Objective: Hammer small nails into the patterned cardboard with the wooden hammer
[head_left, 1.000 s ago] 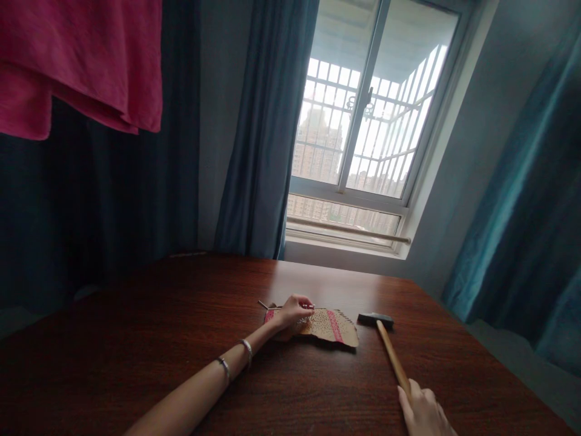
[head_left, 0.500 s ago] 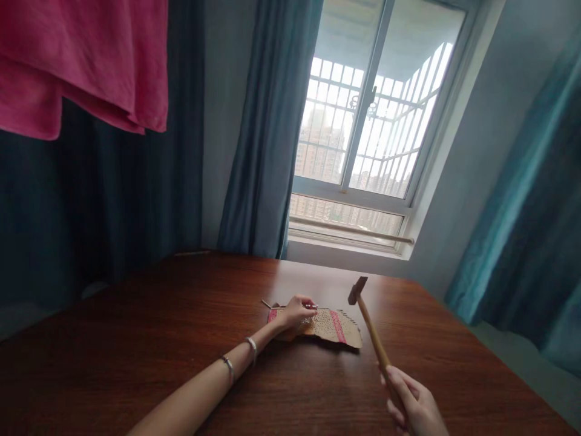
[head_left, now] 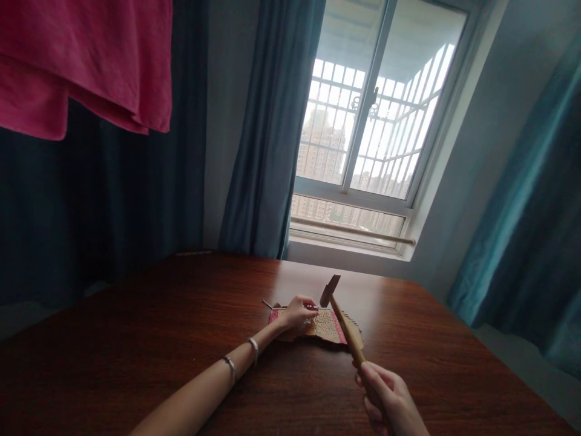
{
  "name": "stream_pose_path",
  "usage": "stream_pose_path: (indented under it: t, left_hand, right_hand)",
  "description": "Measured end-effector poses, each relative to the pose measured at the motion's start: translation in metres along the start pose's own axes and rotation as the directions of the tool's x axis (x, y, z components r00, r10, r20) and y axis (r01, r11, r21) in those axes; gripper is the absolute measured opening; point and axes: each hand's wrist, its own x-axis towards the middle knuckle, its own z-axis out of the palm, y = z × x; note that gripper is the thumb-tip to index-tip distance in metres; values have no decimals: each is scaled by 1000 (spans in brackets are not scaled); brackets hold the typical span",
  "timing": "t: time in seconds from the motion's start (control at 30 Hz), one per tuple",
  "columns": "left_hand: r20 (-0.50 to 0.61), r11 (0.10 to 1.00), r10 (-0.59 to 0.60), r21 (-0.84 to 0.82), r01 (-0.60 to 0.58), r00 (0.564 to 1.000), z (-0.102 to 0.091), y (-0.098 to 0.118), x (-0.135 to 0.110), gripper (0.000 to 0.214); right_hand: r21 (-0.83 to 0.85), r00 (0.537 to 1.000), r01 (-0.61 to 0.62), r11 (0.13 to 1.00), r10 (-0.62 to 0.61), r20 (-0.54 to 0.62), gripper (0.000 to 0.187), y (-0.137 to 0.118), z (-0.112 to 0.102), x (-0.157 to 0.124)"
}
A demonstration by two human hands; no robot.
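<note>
A tan cardboard piece (head_left: 327, 325) with pink stripes and many small holes lies on the brown wooden table (head_left: 136, 339). My left hand (head_left: 297, 311) rests on its left part, fingers pinched on a thin nail-like pin (head_left: 313, 307). My right hand (head_left: 390, 402) is wrapped round the wooden handle of a hammer (head_left: 342, 324). The hammer's dark metal head (head_left: 330, 290) is raised just right of my left fingers, above the cardboard. Two bracelets sit on my left wrist.
A thin stick (head_left: 267, 303) lies just left of the cardboard. Behind the table are a barred window (head_left: 363, 133) and blue curtains (head_left: 267, 133) on both sides. A pink cloth (head_left: 86, 60) hangs at the upper left.
My right hand lifted the hammer off the table and swung it leftward; its head went from lying right of the cardboard to hovering near my left fingers. My left hand stayed put.
</note>
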Motion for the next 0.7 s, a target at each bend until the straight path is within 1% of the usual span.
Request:
stream_pose_path:
  t: [0.1,0.23,0.37,0.5,0.7]
  left_hand:
    - [2,1000,4,-1,-4,1000,0,0,0,27]
    - [4,1000,19,-2,-19,1000,0,-3,1,25]
    - [-2,999,27,22,-27,1000,1,-4,1,24]
    - [5,999,9,31,-9,1000,1,-4,2,23]
    - [0,999,41,29,-41,999,0,-5,2,23]
  right_hand:
    - [-24,1000,27,999,-27,9,44,3,1,3]
    - [-1,1000,16,1000,-16,19,44,6,2,4]
    - [24,1000,26,999,-26,16,46,3,5,1]
    - [-4,1000,9,1000,-9,0,47,1,7,0]
    - [-3,1000,-10,1000,10,13,43,5,4,1]
